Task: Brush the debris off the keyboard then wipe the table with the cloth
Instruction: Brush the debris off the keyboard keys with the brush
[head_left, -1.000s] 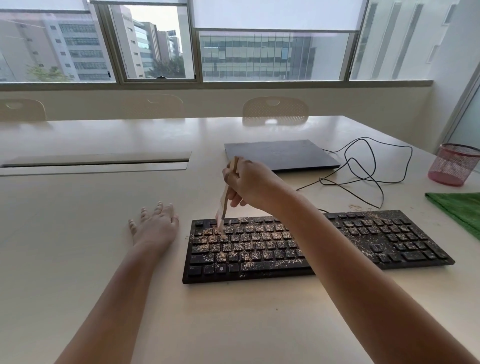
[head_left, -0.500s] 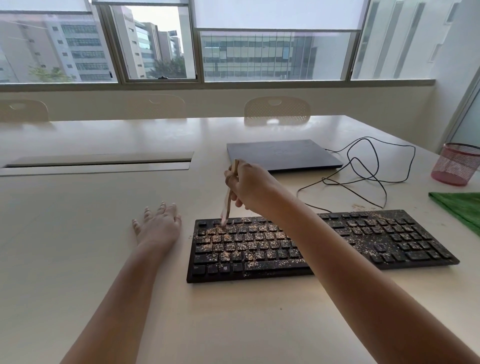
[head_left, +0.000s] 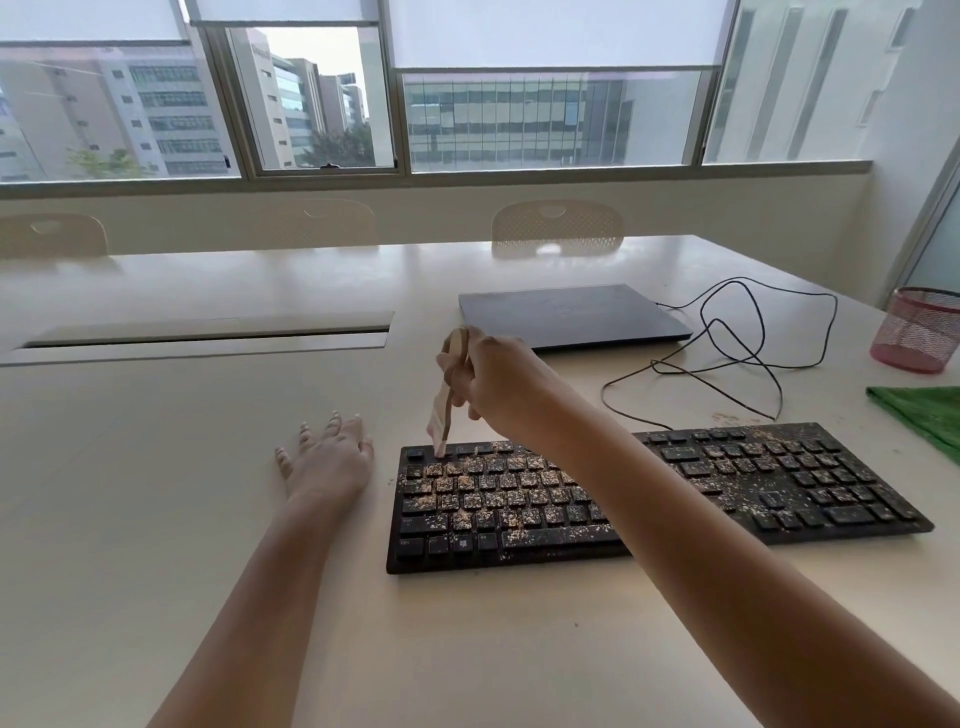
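Right hand (head_left: 498, 379) gripped a small wooden brush (head_left: 444, 402), fingers curled round the handle, bristle end down on the top-left key row of the keyboard (head_left: 649, 499). Right forearm crossed over the keyboard's middle and hid some keys. Left hand (head_left: 327, 457) lay flat on the table (head_left: 156, 493) just beside the keyboard's left end, fingers spread, holding nothing. Tan debris (head_left: 488, 488) covered the keys, thickest on the left half, thinner on the right. Green cloth (head_left: 924, 415) sat at the right edge, near the keyboard's far right corner, partly cut off. Closed laptop (head_left: 571, 314) was behind the right hand. Black cable (head_left: 743, 353) looped between laptop and keyboard. Red mesh cup (head_left: 917, 330) stood behind the cloth. Chair (head_left: 558, 228) was at the far side.
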